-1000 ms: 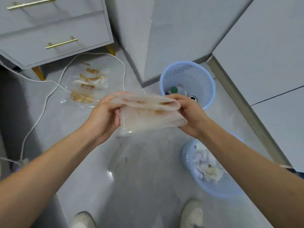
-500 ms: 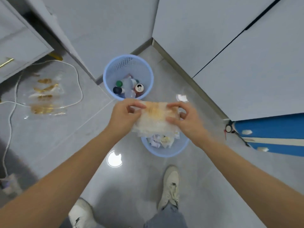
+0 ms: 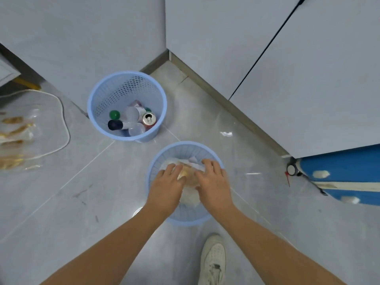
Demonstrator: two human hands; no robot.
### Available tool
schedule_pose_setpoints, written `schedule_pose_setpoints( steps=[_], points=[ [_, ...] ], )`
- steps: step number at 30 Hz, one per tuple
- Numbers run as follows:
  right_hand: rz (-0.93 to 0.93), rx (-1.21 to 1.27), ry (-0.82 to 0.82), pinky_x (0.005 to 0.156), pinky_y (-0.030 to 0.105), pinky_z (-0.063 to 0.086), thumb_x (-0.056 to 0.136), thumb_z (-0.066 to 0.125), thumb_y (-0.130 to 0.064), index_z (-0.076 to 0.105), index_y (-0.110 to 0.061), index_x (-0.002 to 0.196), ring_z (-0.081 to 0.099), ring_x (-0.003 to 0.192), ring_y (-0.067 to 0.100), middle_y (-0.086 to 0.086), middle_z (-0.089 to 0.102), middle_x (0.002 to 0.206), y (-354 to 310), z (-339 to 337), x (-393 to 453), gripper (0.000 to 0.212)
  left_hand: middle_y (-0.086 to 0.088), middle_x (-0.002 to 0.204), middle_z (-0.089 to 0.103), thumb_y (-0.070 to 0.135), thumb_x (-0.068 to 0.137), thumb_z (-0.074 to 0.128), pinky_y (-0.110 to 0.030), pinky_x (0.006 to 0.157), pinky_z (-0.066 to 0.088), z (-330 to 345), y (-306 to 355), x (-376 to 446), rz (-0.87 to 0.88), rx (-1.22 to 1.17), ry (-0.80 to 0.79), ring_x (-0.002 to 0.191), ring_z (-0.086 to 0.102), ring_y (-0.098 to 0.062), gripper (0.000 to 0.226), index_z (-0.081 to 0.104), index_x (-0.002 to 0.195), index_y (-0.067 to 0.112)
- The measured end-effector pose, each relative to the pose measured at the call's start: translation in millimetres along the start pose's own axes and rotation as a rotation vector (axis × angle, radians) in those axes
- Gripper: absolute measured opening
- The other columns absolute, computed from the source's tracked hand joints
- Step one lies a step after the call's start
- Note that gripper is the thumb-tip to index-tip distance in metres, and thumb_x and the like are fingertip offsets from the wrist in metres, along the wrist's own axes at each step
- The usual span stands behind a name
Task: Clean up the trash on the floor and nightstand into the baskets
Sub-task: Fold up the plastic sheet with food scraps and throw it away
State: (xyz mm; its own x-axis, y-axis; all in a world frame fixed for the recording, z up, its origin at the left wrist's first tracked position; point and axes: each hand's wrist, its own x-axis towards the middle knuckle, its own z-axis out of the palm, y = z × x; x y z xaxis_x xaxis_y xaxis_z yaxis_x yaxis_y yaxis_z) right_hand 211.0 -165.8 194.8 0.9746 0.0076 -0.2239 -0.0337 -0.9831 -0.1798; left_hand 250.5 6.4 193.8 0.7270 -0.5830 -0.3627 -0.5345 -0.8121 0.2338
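The person's left hand (image 3: 167, 182) and right hand (image 3: 213, 182) both press down, fingers spread, on a crumpled clear wrapper (image 3: 190, 183) inside the near basket (image 3: 153, 161), which already holds paper scraps. Just beyond the near basket, the far basket (image 3: 96, 93) contains bottles and a drink can (image 3: 149, 118). This wrapper looks nearly disposed of. Well to the left of the near basket, another clear wrapper with golden prints (image 3: 15, 140) lies on the floor (image 3: 61, 202) beside a white cable (image 3: 63, 128), so work seems to remain. The nightstand top is out of view. No writing can be read.
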Motion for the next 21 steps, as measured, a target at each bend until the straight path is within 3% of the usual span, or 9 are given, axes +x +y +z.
schedule_pose_setpoints(
  steps=[2, 5, 8, 12, 17, 19, 21],
  points=[
    [-0.019, -0.031, -0.065, 0.074, 0.043, 0.05, 0.065, 0.082, -0.013, 0.065, -0.019, 0.095, 0.054, 0.105, 0.033, 0.008, 0.055, 0.117, -1.8, 8.5, 2.0, 0.035, -0.009, 0.126, 0.063, 0.024, 0.055, 0.096, -0.04, 0.066, 0.056, 5.3, 7.9, -1.4, -0.007, -0.006, -0.033, 0.107, 0.064, -0.03, 0.059, 0.075, 0.111, 0.021],
    [-0.052, 0.013, -0.237, 0.072, 0.044, 0.051, 0.083, 0.072, -0.009, 0.06, -0.017, 0.113, 0.054, 0.108, 0.032, 0.009, 0.051, 0.121, -6.1, 24.1, 4.7, 0.033, -0.006, 0.155, 0.032, 0.024, 0.092, 0.07, -0.039, 0.084, 0.054, 14.6, 9.6, 1.0, -0.037, -0.086, -0.113, 0.138, 0.038, -0.027, 0.063, 0.045, 0.149, 0.022],
    [-0.013, 0.035, -0.334, 0.072, 0.042, 0.049, 0.087, 0.068, -0.006, 0.054, -0.022, 0.127, 0.048, 0.117, 0.032, 0.007, 0.044, 0.129, -6.7, 43.5, 9.4, 0.045, -0.007, 0.163, 0.017, 0.019, 0.094, 0.067, -0.038, 0.094, 0.051, 25.5, 8.8, 9.6, -0.058, -0.106, -0.192, 0.148, 0.022, -0.026, 0.071, 0.032, 0.156, 0.02],
    [0.074, 0.016, -0.384, 0.078, 0.041, 0.05, 0.089, 0.065, -0.003, 0.053, -0.021, 0.13, 0.038, 0.128, 0.036, 0.008, 0.035, 0.139, -10.6, 64.6, 19.5, 0.046, -0.008, 0.16, 0.021, 0.016, 0.094, 0.065, -0.036, 0.1, 0.048, 52.5, 5.1, 26.2, -0.09, -0.107, -0.247, 0.148, 0.022, -0.026, 0.064, 0.038, 0.152, 0.016],
    [0.148, 0.073, -0.41, 0.091, 0.043, 0.05, 0.09, 0.063, -0.007, 0.05, -0.02, 0.139, 0.04, 0.129, 0.034, 0.008, 0.038, 0.142, -9.6, 61.1, 27.6, 0.052, -0.005, 0.15, 0.033, 0.016, 0.094, 0.063, -0.037, 0.094, 0.046, 54.0, 0.0, 34.7, -0.145, -0.193, -0.199, 0.139, 0.034, -0.025, 0.06, 0.039, 0.148, 0.018],
    [0.18, 0.105, -0.403, 0.09, 0.042, 0.049, 0.085, 0.066, -0.011, 0.051, -0.019, 0.136, 0.042, 0.126, 0.033, 0.009, 0.043, 0.137, -8.0, 42.4, 21.2, 0.053, -0.004, 0.146, 0.038, 0.02, 0.095, 0.061, -0.037, 0.093, 0.048, 38.3, -3.4, 25.0, -0.181, -0.259, -0.132, 0.138, 0.036, -0.025, 0.052, 0.043, 0.143, 0.019],
    [0.18, 0.148, -0.293, 0.087, 0.041, 0.047, 0.077, 0.063, -0.014, 0.058, -0.017, 0.129, 0.047, 0.117, 0.033, 0.009, 0.052, 0.125, -10.3, 12.5, 10.8, 0.052, -0.006, 0.149, 0.041, 0.029, 0.096, 0.059, -0.04, 0.101, 0.046, 13.3, -7.3, 8.4, -0.191, -0.318, -0.041, 0.139, 0.037, -0.027, 0.05, 0.047, 0.144, 0.018]
  ],
)
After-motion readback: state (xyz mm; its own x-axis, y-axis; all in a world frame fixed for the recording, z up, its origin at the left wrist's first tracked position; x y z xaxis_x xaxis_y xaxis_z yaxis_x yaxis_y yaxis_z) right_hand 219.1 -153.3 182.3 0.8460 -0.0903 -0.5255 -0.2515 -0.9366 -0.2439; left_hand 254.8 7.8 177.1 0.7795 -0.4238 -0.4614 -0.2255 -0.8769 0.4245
